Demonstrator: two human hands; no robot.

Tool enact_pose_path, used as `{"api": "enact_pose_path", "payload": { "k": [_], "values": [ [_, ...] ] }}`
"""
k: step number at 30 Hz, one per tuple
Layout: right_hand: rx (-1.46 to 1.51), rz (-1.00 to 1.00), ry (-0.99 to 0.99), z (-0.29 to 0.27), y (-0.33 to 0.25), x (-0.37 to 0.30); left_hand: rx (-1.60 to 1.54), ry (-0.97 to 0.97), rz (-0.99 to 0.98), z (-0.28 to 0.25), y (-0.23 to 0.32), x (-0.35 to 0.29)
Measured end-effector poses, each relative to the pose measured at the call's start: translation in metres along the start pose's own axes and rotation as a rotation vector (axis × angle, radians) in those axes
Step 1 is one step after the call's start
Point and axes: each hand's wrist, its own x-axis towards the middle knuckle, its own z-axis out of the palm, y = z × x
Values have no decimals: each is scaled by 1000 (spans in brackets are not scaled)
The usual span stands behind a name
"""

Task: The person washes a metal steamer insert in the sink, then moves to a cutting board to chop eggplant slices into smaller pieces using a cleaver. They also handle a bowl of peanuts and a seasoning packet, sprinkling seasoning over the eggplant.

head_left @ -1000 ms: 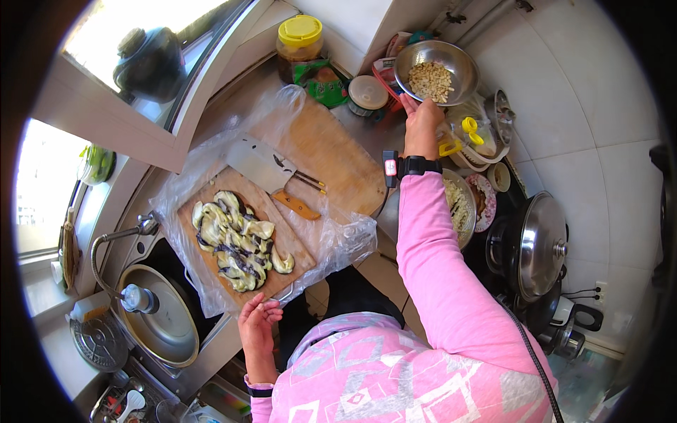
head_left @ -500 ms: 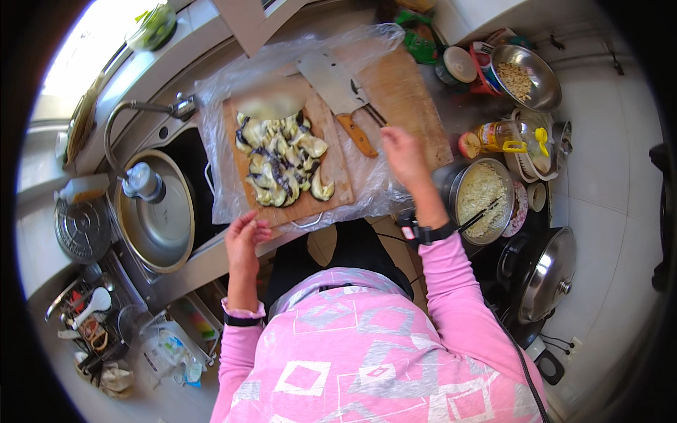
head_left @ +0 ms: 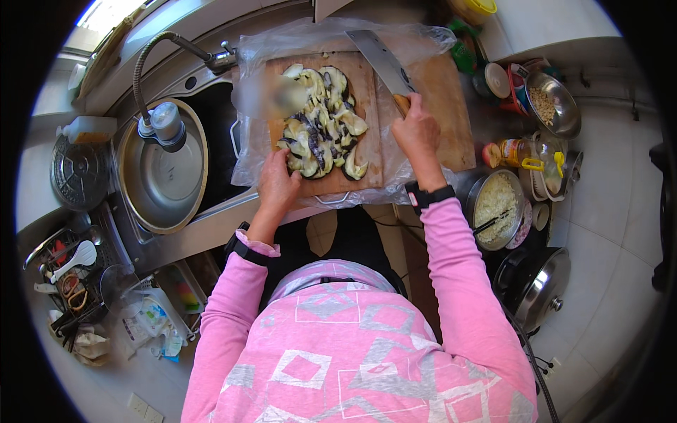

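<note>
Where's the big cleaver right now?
In the head view, the cleaver is near the top centre, its handle in the right hand, just right of the sliced eggplant.

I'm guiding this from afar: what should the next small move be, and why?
Probably bring the cleaver left over the dark-skinned slices: the right hand grips it off to their right, and the left hand is at their near-left edge.
</note>
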Motion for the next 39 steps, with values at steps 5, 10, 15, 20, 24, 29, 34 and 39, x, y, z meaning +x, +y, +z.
{"api": "enact_pose_path", "payload": {
  "k": [5, 10, 15, 20, 24, 29, 34, 39],
  "values": [
    [518, -3, -41, -25, -24, -92, -173, -68, -3, -6, -11, 5],
    [727, 98, -189, 15, -54, -132, -221, -131, -9, -6, -20, 6],
    [531, 88, -133, 27, -62, -136, -279, -166, -13, -6, -26, 7],
    [508, 41, -163, 28, -73, -148, -197, -64, 32, -1, -29, 3],
    [548, 10, -132, 31, -80, -149, -136, -14, -8, -1, -31, 0],
    [468, -14, -165, 29, -84, -153, -136, -34, -44, -1, -32, -1],
    [320, -11, -260, 26, -87, -164, -215, -69, -111, -5, -34, 0],
    [434, -35, -200, 24, -83, -165, -166, -58, -78, -8, -34, 0]
  ]
}}
